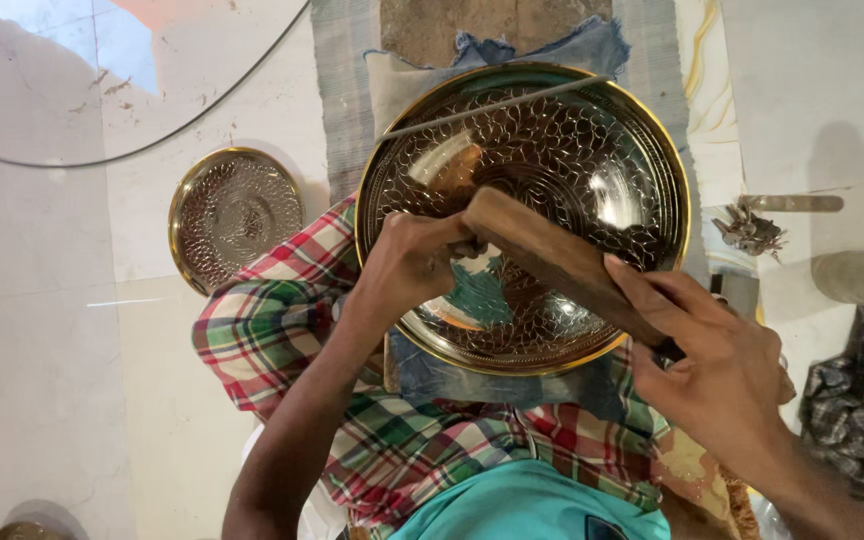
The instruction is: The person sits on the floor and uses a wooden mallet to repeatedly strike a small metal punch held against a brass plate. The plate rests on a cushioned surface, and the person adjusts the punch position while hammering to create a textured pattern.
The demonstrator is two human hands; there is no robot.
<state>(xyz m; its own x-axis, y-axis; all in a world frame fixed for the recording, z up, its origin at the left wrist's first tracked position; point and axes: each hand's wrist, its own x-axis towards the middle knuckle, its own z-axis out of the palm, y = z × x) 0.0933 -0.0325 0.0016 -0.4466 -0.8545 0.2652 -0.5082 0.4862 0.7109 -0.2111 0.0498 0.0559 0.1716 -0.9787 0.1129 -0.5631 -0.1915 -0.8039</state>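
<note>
A large round brass plate (592, 150) with an engraved scale pattern and a gold rim rests tilted on my lap in the head view. My right hand (722, 370) grips a brown wooden mallet (562, 260) that lies across the plate's lower half. At the plate's centre-left my left hand (407, 265) is closed around a small tool; the tool itself is mostly hidden under the fingers. The mallet's head end sits right next to my left hand's fingers. A thin metal rod (497, 107) lies across the plate's upper part.
A smaller engraved brass plate (232, 212) lies on the pale floor to the left. A checked red and green cloth (282, 320) covers my legs. Blue cloth (542, 45) pads the plate's far edge. Metal tools (752, 230) lie at right. A black cable (152, 140) curves across the floor.
</note>
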